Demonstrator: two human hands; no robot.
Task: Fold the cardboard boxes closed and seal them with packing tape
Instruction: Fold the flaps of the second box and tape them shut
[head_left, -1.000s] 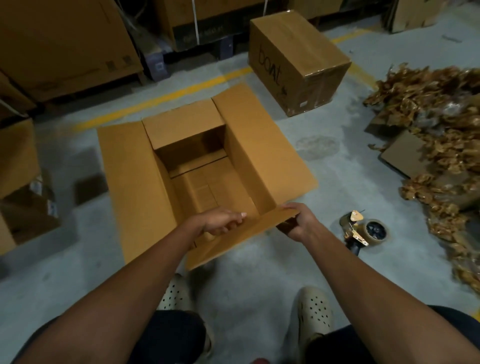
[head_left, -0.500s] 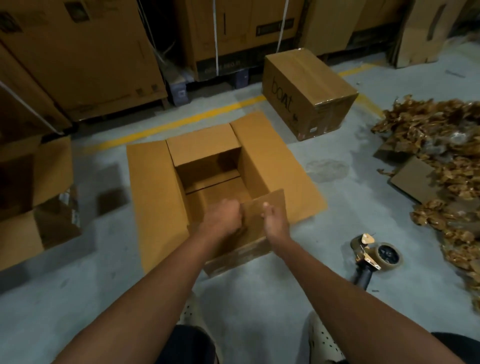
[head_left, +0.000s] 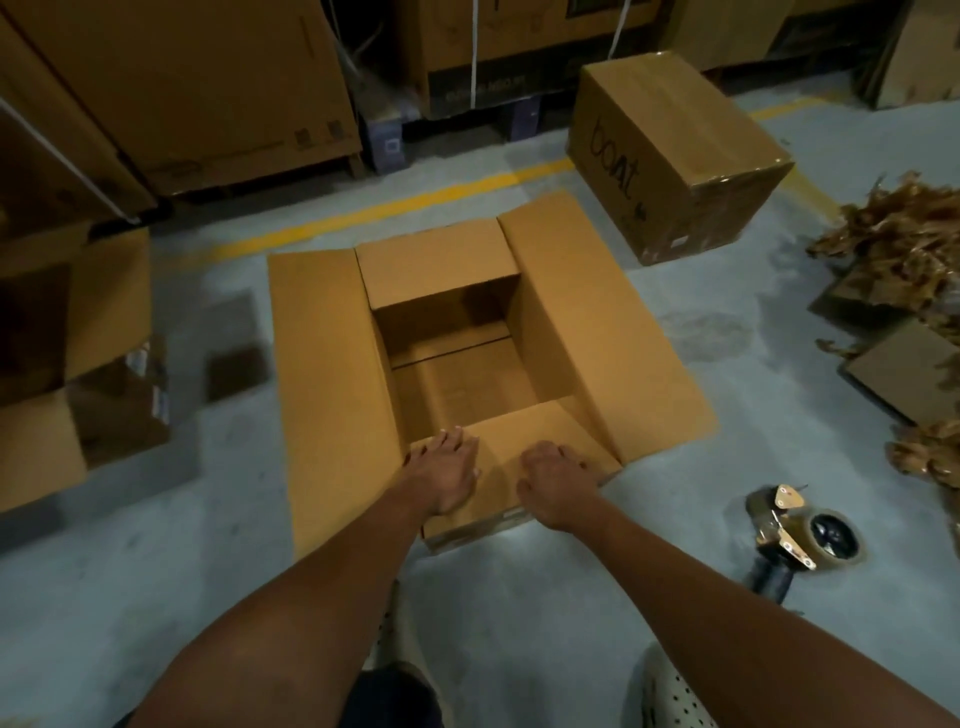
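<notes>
Open cardboard box (head_left: 332, 374) on floor: left hand (head_left: 445, 470) and right hand (head_left: 555, 480), fingers flat, press near flap (head_left: 540, 441) inward; far flap (head_left: 436, 267) likely next, tape dispenser (head_left: 795, 535) unused.

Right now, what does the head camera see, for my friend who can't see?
The left hand and right hand press the near flap of an open box down. Its other flaps are open. A tape gun lies at right.
</notes>
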